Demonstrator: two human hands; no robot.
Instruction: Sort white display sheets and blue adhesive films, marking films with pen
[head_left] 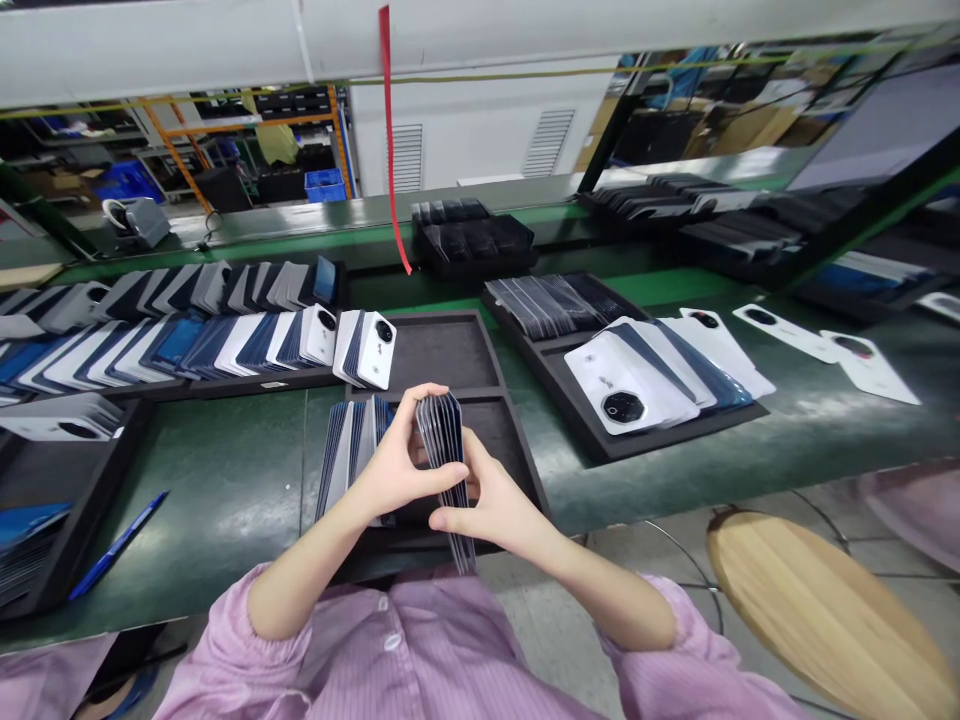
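Both hands grip one stack of thin dark phone back covers (pixel 444 440), held on edge above a black tray (pixel 517 450). My left hand (pixel 397 462) wraps the stack from the left with fingers curled over its top. My right hand (pixel 491 505) clasps it from the right and below. More covers (pixel 351 450) stand on edge in the same tray, just left of my left hand. Pink sleeves cover both arms.
Long rows of white and blue covers (pixel 187 345) fill trays at the left. A tray of white covers (pixel 645 385) lies at the right. A blue pen (pixel 116 545) rests on the green bench. A wooden stool (pixel 817 610) stands at lower right.
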